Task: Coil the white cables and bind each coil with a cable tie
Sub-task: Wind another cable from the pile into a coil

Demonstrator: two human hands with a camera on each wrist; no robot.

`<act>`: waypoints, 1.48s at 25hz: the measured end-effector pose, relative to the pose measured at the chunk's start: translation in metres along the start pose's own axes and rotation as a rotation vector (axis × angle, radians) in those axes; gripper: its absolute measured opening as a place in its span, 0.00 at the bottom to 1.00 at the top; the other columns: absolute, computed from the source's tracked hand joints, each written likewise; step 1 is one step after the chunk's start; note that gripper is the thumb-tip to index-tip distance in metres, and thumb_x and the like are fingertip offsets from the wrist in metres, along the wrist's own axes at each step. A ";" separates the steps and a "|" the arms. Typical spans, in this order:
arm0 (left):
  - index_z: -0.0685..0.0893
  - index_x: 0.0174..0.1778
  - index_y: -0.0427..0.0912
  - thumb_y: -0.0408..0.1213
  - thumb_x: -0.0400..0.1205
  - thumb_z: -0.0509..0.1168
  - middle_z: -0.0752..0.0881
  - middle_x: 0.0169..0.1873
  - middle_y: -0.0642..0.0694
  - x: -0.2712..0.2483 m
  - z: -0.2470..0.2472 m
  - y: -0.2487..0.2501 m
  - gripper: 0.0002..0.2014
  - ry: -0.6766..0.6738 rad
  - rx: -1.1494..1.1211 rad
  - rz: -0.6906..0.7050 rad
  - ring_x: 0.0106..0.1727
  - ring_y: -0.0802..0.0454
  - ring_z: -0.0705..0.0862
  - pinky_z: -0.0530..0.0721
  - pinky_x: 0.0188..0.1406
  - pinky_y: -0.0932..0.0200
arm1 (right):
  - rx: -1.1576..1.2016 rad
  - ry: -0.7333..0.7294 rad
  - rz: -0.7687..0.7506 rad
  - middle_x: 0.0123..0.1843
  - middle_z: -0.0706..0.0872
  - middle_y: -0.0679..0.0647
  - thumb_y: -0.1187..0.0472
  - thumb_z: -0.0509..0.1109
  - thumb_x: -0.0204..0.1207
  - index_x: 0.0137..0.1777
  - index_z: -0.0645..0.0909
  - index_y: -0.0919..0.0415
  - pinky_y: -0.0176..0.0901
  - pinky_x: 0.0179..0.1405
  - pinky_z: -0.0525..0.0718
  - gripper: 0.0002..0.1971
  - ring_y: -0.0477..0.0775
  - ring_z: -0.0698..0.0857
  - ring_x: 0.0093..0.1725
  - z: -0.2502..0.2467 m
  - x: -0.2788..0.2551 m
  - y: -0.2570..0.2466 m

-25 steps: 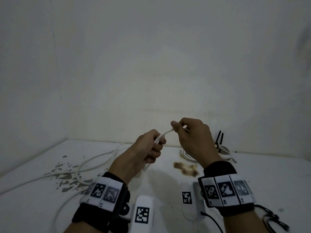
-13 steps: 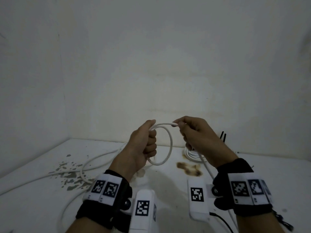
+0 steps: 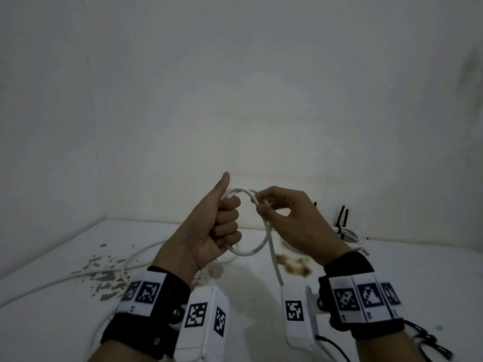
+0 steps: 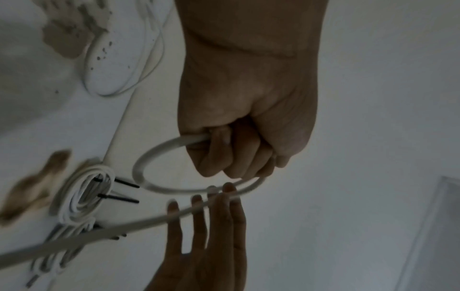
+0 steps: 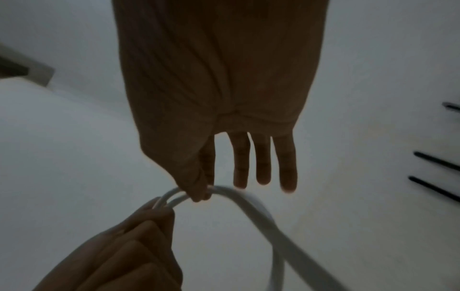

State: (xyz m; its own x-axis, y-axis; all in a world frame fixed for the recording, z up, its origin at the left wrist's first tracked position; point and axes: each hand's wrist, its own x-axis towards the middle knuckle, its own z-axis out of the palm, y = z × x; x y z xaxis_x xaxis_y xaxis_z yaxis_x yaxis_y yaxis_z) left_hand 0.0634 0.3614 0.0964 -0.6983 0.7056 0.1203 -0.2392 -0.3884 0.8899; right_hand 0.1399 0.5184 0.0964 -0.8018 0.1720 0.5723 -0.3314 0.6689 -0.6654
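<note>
We grip the thin white round cable (image 3: 245, 253) in the fisted left hand (image 3: 209, 231); the right hand (image 3: 290, 218) pinches its loop above the white counter (image 3: 418, 278), near a tied white cable coil (image 4: 84, 195).

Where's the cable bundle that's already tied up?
In the head view the tied coil lies on the table at the far right by the wall, behind the right hand, with black cable ties sticking up.

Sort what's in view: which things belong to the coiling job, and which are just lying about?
Job:
- cable, one loop formed; left hand grips it, right hand pinches it
- loose cable on the table
- tied coil with black ties

Lying about:
- brown stain
- chipped paint on the table
</note>
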 end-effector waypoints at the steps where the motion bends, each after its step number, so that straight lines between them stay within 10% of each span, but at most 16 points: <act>1: 0.59 0.24 0.51 0.66 0.81 0.58 0.54 0.15 0.54 0.001 0.000 -0.001 0.29 0.020 0.078 -0.001 0.17 0.56 0.49 0.51 0.17 0.62 | -0.117 0.011 -0.039 0.51 0.86 0.41 0.53 0.71 0.82 0.52 0.88 0.48 0.36 0.52 0.82 0.04 0.39 0.83 0.55 -0.001 -0.001 0.000; 6: 0.57 0.34 0.47 0.79 0.72 0.50 0.54 0.25 0.51 -0.001 0.005 -0.008 0.33 -0.042 0.438 -0.018 0.25 0.53 0.51 0.49 0.31 0.53 | -0.243 0.075 -0.212 0.35 0.86 0.40 0.51 0.70 0.83 0.40 0.87 0.53 0.29 0.38 0.74 0.12 0.42 0.83 0.40 0.006 0.002 -0.015; 15: 0.55 0.39 0.46 0.79 0.72 0.50 0.54 0.31 0.47 0.004 0.005 -0.015 0.35 -0.012 0.655 -0.001 0.29 0.51 0.52 0.51 0.33 0.52 | -0.083 0.311 -0.039 0.23 0.76 0.45 0.51 0.68 0.84 0.35 0.84 0.55 0.33 0.26 0.69 0.16 0.43 0.72 0.25 0.007 0.006 -0.008; 21: 0.61 0.30 0.50 0.78 0.73 0.52 0.56 0.24 0.51 0.006 0.001 -0.013 0.32 0.136 0.512 0.020 0.26 0.52 0.52 0.51 0.34 0.52 | 0.119 0.271 0.073 0.24 0.77 0.41 0.50 0.65 0.86 0.39 0.87 0.53 0.68 0.48 0.88 0.17 0.49 0.78 0.32 0.015 0.008 -0.010; 25: 0.59 0.26 0.50 0.64 0.79 0.65 0.54 0.20 0.52 0.005 -0.008 -0.009 0.28 0.227 0.257 0.028 0.20 0.54 0.52 0.53 0.20 0.60 | 0.167 -0.112 0.076 0.43 0.88 0.37 0.55 0.64 0.87 0.53 0.90 0.46 0.44 0.58 0.84 0.12 0.39 0.84 0.47 -0.001 -0.001 -0.013; 28: 0.61 0.21 0.51 0.55 0.82 0.65 0.54 0.15 0.55 0.005 -0.004 -0.005 0.28 0.130 0.082 0.008 0.14 0.57 0.51 0.51 0.13 0.66 | 0.098 -0.119 0.008 0.55 0.89 0.41 0.55 0.72 0.82 0.59 0.90 0.41 0.43 0.60 0.84 0.11 0.45 0.84 0.57 -0.009 -0.005 -0.004; 33: 0.58 0.19 0.51 0.54 0.74 0.65 0.49 0.15 0.55 -0.002 0.010 -0.004 0.26 -0.103 -0.101 -0.020 0.15 0.56 0.45 0.45 0.14 0.69 | 0.527 -0.086 0.106 0.39 0.85 0.58 0.71 0.74 0.78 0.55 0.75 0.63 0.53 0.37 0.88 0.12 0.56 0.85 0.33 -0.006 -0.007 0.003; 37: 0.58 0.21 0.51 0.51 0.73 0.68 0.50 0.15 0.55 0.001 0.015 -0.014 0.25 -0.079 -0.056 -0.054 0.16 0.57 0.45 0.46 0.13 0.69 | -0.074 0.042 -0.034 0.34 0.85 0.53 0.67 0.75 0.78 0.53 0.74 0.56 0.42 0.31 0.87 0.13 0.52 0.85 0.31 -0.002 -0.002 0.004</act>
State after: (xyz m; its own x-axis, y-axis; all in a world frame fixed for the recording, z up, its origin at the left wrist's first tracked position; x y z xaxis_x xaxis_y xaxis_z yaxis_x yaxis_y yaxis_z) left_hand 0.0765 0.3763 0.0902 -0.6286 0.7701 0.1092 -0.3141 -0.3798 0.8701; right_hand 0.1414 0.5226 0.0935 -0.7684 0.1777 0.6148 -0.3193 0.7261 -0.6090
